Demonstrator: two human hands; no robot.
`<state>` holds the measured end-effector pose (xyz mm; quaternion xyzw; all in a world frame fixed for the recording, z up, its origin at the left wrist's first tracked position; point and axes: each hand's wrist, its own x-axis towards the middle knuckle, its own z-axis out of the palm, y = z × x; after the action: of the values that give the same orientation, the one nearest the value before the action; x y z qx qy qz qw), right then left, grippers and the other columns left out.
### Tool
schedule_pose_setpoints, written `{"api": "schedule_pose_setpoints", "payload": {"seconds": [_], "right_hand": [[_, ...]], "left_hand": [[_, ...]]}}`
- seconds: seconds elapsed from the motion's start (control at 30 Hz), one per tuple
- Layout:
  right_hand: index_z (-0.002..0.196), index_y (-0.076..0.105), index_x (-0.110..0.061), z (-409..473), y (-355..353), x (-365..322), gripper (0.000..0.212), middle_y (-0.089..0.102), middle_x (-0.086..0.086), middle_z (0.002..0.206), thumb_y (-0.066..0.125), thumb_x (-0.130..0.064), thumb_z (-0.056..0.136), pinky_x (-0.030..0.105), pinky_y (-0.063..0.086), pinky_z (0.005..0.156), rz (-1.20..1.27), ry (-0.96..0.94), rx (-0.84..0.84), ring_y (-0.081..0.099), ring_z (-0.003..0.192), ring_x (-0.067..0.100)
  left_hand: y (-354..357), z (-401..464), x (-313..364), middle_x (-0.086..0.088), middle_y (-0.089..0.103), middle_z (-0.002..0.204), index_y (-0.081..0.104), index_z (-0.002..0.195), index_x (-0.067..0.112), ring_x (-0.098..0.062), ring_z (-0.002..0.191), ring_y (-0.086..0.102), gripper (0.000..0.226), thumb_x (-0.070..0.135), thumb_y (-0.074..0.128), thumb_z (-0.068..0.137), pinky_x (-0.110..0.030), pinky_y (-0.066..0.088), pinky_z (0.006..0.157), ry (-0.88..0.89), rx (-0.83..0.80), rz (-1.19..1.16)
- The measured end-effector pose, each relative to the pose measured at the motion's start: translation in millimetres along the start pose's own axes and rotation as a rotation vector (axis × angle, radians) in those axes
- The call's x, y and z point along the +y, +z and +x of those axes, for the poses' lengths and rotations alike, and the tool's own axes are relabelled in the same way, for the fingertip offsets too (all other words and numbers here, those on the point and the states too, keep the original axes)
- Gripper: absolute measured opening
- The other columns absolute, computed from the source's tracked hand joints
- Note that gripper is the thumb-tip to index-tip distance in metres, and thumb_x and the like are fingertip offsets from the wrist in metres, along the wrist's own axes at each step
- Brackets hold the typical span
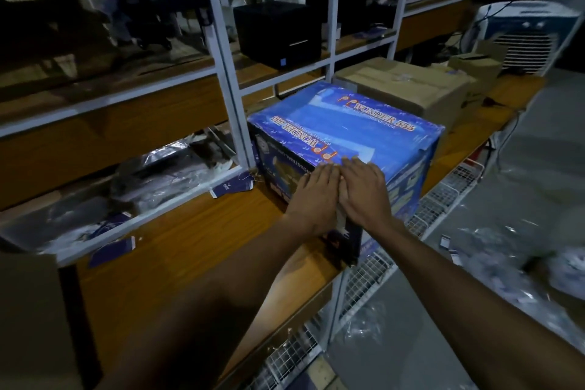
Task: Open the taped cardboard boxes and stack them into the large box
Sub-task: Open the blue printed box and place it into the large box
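Blue cardboard box (345, 133), printed "Wonder 555", sits a little right of the frame's middle, and both hands meet on its near face just below the top front edge. The left hand (311, 196) lies flat against that face with its fingers straight and pointing up toward the edge. The right hand (364, 190) lies just beside it, touching it, with fingers also extended and the fingertips reaching the pale strip of tape (354, 123) where it folds over the edge. Neither hand grips anything; both press open-palmed on the cardboard. Whether a fingertip has caught the tape's end cannot be told.

From the hands, the tape runs away and up the frame along the middle of the lid toward its far edge, so the seam's long axis points straight away from the person. The right hand is the nearer one to the tape's end; the left sits slightly lower and to the left of it. Any peel or tear would likely start at the fingertips and travel away along that line.

The box rests on a wooden surface (196, 237) that crosses the frame from lower left to upper right. Behind it, toward the upper right, stands a plain brown carton (408, 82). A white shelf frame (221, 51) rises along the left and top. At the lower left edge, part of a brown cardboard wall (28, 320) shows; it may be the large box, though that is uncertain.
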<state>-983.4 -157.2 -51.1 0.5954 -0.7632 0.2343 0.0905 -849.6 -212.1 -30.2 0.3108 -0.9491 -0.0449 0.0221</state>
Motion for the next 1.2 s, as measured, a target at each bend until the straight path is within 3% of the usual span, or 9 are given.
{"api": "schedule_pose_setpoints", "payload": {"seconds": [0.13, 0.23, 0.33, 0.43, 0.53, 0.7, 0.87, 1.03, 1.2], "right_hand": [[0.129, 0.067, -0.008, -24.0, 9.2, -32.0, 0.051, 0.062, 0.009, 0.14, 0.035, -0.029, 0.095, 0.044, 0.03, 0.116, -0.015, -0.094, 0.061, 0.052, 0.136, 0.025], [0.125, 0.068, -0.006, -47.2, 15.5, -61.9, 0.048, 0.064, 0.009, 0.137, 0.041, -0.025, 0.09, 0.043, 0.031, 0.114, -0.016, -0.2, 0.072, 0.054, 0.133, 0.025], [0.111, 0.073, -0.006, -69.5, 17.9, -93.5, 0.043, 0.07, 0.011, 0.125, 0.043, -0.026, 0.088, 0.041, 0.031, 0.109, -0.005, -0.283, 0.057, 0.062, 0.123, 0.027], [0.091, 0.072, -0.009, -80.0, 8.0, -124.6, 0.037, 0.074, 0.011, 0.094, 0.041, -0.03, 0.085, 0.041, 0.041, 0.089, 0.08, -0.293, -0.006, 0.069, 0.094, 0.032], [0.075, 0.065, -0.011, -82.4, -12.4, -149.3, 0.025, 0.067, 0.012, 0.072, 0.049, -0.026, 0.086, 0.041, 0.048, 0.066, 0.153, -0.299, 0.011, 0.064, 0.07, 0.037], [0.092, 0.073, -0.006, -73.1, -46.6, -163.8, 0.02, 0.072, 0.011, 0.088, 0.058, -0.019, 0.092, 0.045, 0.052, 0.077, 0.222, -0.323, 0.262, 0.065, 0.084, 0.032], [0.102, 0.069, -0.01, -73.5, -68.3, -164.1, 0.019, 0.07, 0.009, 0.099, 0.056, -0.021, 0.094, 0.045, 0.045, 0.08, 0.156, -0.252, 0.409, 0.059, 0.096, 0.032], [0.11, 0.063, -0.014, -102.7, -43.4, -150.6, 0.041, 0.065, 0.011, 0.112, 0.031, -0.035, 0.096, 0.047, 0.042, 0.087, 0.09, -0.129, 0.08, 0.055, 0.107, 0.035], [0.131, 0.058, -0.012, -121.5, -23.1, -136.3, 0.046, 0.055, 0.012, 0.141, 0.043, -0.02, 0.088, 0.051, 0.039, 0.104, 0.14, -0.181, -0.069, 0.049, 0.128, 0.034]], "left_hand": [[14.1, -41.1, -13.4, -0.013, 0.023, 0.165, 0.015, 0.16, 0.006, -0.031, 0.154, 0.016, 0.085, 0.033, 0.058, 0.091, -0.052, 0.023, 0.122, -0.037, 0.113, 0.014], [21.8, -77.1, -24.9, -0.009, 0.047, 0.146, 0.036, 0.151, 0.011, -0.031, 0.133, 0.045, 0.068, 0.039, 0.043, 0.089, -0.048, 0.042, 0.101, -0.114, 0.237, -0.023], [13.6, -111.0, -34.6, -0.005, 0.055, 0.126, 0.046, 0.138, 0.016, -0.028, 0.115, 0.052, 0.065, 0.045, 0.021, 0.085, -0.045, 0.04, 0.088, -0.184, 0.222, -0.033], [2.0, -140.1, -47.9, -0.005, 0.06, 0.117, 0.044, 0.125, 0.017, -0.029, 0.111, 0.056, 0.037, 0.031, 0.041, 0.092, -0.043, 0.035, 0.088, -0.206, 0.132, -0.065], [-7.4, -166.1, -54.4, -0.008, 0.06, 0.124, 0.042, 0.131, 0.016, -0.031, 0.119, 0.053, 0.04, 0.024, 0.05, 0.093, -0.046, 0.036, 0.096, -0.228, 0.11, -0.055], [-27.2, -193.8, -54.4, -0.009, 0.039, 0.153, 0.037, 0.148, 0.013, -0.026, 0.141, 0.034, 0.053, 0.026, 0.052, 0.1, -0.047, 0.032, 0.114, -0.216, 0.377, -0.129], [-46.1, -195.5, -52.1, -0.012, 0.04, 0.152, 0.044, 0.144, 0.011, -0.028, 0.143, 0.034, 0.052, 0.037, 0.047, 0.099, -0.046, 0.03, 0.119, -0.078, 0.648, -0.186], [-37.7, -189.1, -47.6, -0.025, 0.041, 0.153, 0.048, 0.143, -0.002, -0.039, 0.147, 0.032, 0.073, 0.051, 0.031, 0.097, -0.05, 0.026, 0.121, -0.008, 0.478, -0.195], [-11.5, -190.3, -43.7, -0.011, 0.015, 0.169, 0.022, 0.158, 0.011, -0.03, 0.156, 0.008, 0.078, 0.064, 0.027, 0.102, -0.061, 0.007, 0.122, -0.143, 0.114, -0.088]]}}
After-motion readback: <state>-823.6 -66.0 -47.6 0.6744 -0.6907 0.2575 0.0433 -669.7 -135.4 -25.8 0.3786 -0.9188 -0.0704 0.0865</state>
